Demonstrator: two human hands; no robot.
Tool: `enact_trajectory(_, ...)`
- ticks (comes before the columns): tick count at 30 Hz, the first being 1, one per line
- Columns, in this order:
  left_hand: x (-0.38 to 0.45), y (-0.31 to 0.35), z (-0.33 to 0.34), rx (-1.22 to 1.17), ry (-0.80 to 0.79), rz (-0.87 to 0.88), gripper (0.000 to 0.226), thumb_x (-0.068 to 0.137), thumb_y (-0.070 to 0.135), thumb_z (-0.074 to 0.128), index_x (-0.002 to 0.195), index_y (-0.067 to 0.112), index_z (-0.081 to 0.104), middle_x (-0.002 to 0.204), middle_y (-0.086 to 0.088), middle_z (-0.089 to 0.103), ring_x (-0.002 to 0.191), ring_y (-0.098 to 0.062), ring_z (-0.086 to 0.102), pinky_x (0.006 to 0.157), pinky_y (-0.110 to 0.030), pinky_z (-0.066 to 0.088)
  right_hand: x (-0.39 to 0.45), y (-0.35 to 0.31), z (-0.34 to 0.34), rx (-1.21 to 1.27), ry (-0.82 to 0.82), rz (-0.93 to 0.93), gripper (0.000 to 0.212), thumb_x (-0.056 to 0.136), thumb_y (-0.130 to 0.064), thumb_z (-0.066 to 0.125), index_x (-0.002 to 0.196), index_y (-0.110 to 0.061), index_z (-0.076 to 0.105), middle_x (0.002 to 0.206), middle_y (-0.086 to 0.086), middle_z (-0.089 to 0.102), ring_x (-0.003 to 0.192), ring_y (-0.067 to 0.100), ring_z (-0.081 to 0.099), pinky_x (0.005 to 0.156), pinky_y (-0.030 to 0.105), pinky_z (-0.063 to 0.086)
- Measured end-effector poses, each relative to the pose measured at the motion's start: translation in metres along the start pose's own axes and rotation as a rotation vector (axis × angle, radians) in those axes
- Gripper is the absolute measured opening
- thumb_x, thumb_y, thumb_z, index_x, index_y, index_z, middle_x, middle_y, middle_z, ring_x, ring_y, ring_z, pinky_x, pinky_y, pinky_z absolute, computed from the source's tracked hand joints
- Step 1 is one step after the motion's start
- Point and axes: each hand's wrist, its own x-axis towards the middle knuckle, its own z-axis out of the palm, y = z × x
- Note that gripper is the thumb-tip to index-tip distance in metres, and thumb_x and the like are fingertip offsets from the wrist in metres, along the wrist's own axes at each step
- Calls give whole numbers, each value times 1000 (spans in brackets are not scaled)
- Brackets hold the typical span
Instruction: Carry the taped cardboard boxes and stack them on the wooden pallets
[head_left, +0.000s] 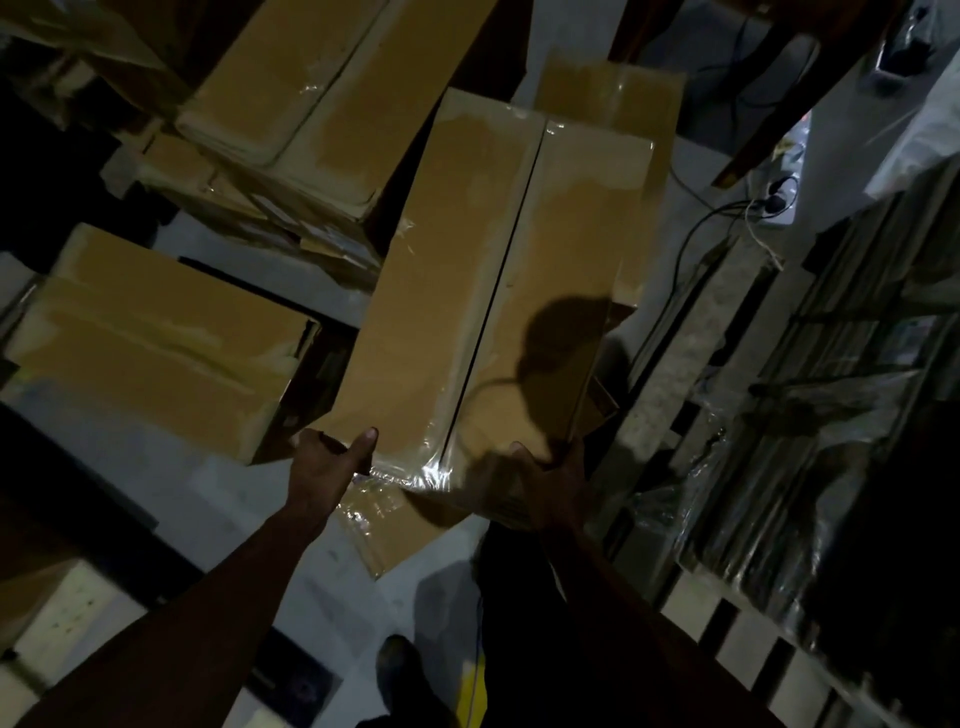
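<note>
A long taped cardboard box (483, 270) fills the middle of the head view, its top seam running away from me under clear tape. My left hand (324, 465) grips its near left corner, thumb lying on the top face. My right hand (553, 478) grips the near right corner, fingers curled under the edge. The box is held above the floor. A wooden pallet (737, 639) with pale slats lies at the lower right.
More taped boxes stand at the left (150, 338) and upper left (311, 104). One lies behind the held box (618, 88). Wrapped dark stacks (857, 364) line the right side. Cables (727, 218) trail over the pale floor. My foot (397, 670) is below.
</note>
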Motion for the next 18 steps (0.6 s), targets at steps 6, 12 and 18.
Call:
enact_trajectory(6, 35, 47, 11, 184, -55, 69, 55, 77, 46, 78, 105, 7, 51, 98, -10, 62, 93, -29, 60, 88, -44, 51, 59, -60, -2, -42, 13, -209, 100, 82, -51, 76, 159, -22, 19, 156, 10, 38, 141, 31, 39, 113, 45, 36)
enact_trajectory(12, 83, 104, 33, 259, -101, 215, 86, 72, 49, 81, 137, 10, 40, 134, -14, 54, 124, -34, 50, 103, -49, 43, 141, -113, -14, -243, -42, -360, 107, 82, -25, 81, 160, -21, 7, 154, 15, 37, 140, 30, 38, 111, 39, 36)
enact_trajectory(18, 105, 118, 37, 198, -167, 202, 87, 65, 41, 87, 137, 19, 44, 128, 0, 57, 121, -25, 53, 102, -44, 43, 156, -105, -11, -215, -26, -331, 105, 83, -36, 79, 159, -33, 8, 140, 6, 49, 123, 22, 51, 93, 29, 42)
